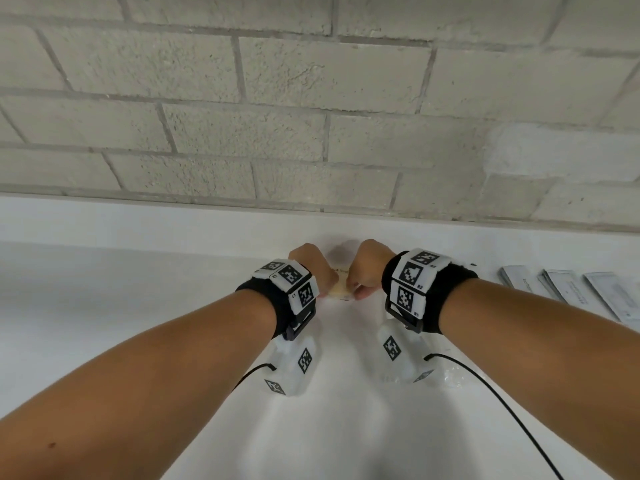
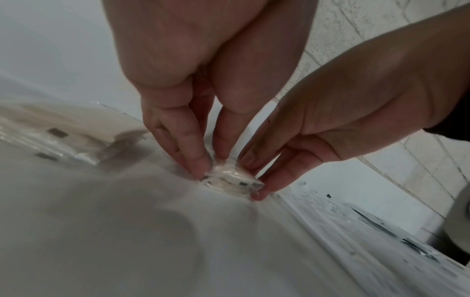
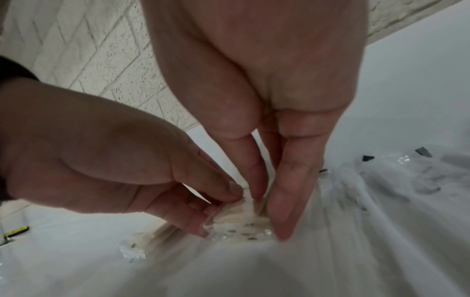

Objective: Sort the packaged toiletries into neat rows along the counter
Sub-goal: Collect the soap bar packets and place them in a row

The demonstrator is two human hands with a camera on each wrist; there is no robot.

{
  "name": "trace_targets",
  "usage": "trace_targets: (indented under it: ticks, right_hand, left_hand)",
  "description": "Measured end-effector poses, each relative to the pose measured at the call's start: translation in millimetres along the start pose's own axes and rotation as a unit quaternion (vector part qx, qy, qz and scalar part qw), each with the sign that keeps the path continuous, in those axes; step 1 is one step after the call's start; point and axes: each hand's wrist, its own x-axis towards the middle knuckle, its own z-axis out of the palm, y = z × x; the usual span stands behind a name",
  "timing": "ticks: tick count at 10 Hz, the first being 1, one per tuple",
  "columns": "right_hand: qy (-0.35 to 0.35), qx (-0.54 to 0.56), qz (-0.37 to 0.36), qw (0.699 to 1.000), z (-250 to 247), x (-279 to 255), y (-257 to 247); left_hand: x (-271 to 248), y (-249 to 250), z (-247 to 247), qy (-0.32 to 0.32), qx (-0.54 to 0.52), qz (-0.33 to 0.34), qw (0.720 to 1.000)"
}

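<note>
Both hands (image 1: 313, 268) (image 1: 369, 268) pinch packet (image 2: 229, 177); flat sachets (image 1: 568, 292) right.

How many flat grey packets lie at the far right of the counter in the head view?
3: left packet, middle packet, right packet, side by side on the counter. More may lie beyond the frame edge.

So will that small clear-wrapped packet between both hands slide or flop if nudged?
The packet lies flat, so rolling seems unlikely. Its glossy wrap on the smooth white counter probably slides easily. Left hand and right hand pinch its ends; it looks light and slightly pliable.
</note>
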Motion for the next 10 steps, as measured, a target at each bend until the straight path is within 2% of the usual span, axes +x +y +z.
trace_targets:
  ticks: [1,2,4,5,7,8,9,10]
  right_hand:
    - [-0.010,-0.010,0.022,1.000,-1,-2,-1]
    - [-0.008,0.001,0.004,1.000,-4,-2,0]
    - [-0.011,0.003,0.018,1.000,-3,-2,3]
    - [-0.006,0.023,-0.005,1.000,-4,-3,4]
    - [0.001,-0.021,-0.003,1.000,0,-5,0]
    - [-0.002,-0.060,0.014,0.998,1,-4,1]
    - [0.003,-0.063,0.022,0.998,0,-5,0]
    - [0.010,-0.061,0.014,0.998,-3,-11,-2]
  left_hand:
    - [3,3,4,0.007,0.006,0.012,1.000]
    - [8,3,7,0.000,0.005,0.008,1.000]
    - [15,-6,9,0.007,-0.038,0.024,0.999]
    - [14,-7,10,0.011,-0.060,0.020,0.998]
    - [7,-4,11,-0.004,-0.059,0.025,0.998]
    - [10,-4,10,-0.005,-0.125,-0.007,0.992]
    - [-3,-1,3,-0.027,-0.067,0.000,0.997]
    - [0,0,0,-0.013,-0.149,-0.018,0.989]
